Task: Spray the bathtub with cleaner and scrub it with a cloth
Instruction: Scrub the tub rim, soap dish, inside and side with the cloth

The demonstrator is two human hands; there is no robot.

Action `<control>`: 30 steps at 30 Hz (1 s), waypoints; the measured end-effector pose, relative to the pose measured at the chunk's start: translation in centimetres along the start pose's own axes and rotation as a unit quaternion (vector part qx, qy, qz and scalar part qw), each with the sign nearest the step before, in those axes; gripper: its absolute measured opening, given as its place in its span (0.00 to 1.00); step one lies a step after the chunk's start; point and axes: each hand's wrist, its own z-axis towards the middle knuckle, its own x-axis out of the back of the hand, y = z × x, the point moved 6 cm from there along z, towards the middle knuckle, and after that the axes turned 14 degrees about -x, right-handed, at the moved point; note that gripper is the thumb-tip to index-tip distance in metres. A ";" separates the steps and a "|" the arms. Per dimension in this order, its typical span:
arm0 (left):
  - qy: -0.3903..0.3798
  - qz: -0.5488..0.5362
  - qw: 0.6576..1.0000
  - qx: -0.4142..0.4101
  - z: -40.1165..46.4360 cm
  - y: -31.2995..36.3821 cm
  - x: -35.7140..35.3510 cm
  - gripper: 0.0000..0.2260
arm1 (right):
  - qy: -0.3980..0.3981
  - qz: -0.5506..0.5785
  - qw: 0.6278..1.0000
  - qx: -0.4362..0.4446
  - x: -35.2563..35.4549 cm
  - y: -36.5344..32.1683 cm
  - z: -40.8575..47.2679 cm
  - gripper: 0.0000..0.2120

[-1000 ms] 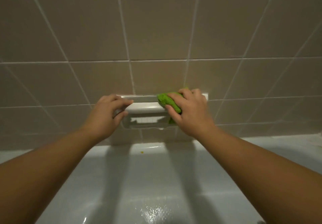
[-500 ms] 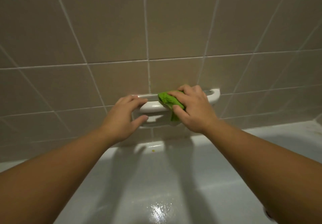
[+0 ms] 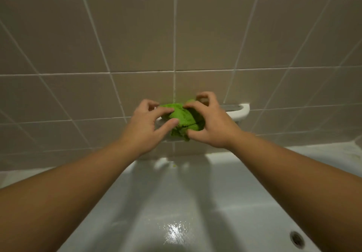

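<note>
Regripping mid-scrub, by the look of it: both hands on the crumpled bright-green cloth [image 3: 183,119], which sits bunched against the white ceramic wall-mounted soap dish [image 3: 240,111] above the white bathtub [image 3: 176,202] rim. Left hand [image 3: 146,129] pinches the cloth's left edge, thumb and fingers curled; right hand [image 3: 210,123] grips its right side, fingers curled over the top. Tub floor looks wet. No spray bottle visible. Next move likely needs the cloth refolded, then a one-handed grip to resume wiping.
</note>
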 end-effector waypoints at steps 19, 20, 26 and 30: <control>0.073 0.081 0.991 0.079 -2.2 0.9 -2.6 0.34 | 0.015 -0.224 0.974 0.016 -0.1 7.0 -0.3 0.36; 0.088 0.062 0.990 0.093 -2.2 0.9 -2.7 0.34 | 0.015 -0.225 0.974 0.016 -0.1 7.0 -0.2 0.37; 0.114 0.083 0.986 0.087 -2.5 3.2 -3.9 0.32 | 0.039 -0.214 0.976 0.029 -0.4 7.2 -0.2 0.38; 0.067 0.086 0.988 0.105 -1.2 1.7 -2.0 0.30 | 0.026 -0.208 0.977 0.038 -0.5 7.3 -0.2 0.38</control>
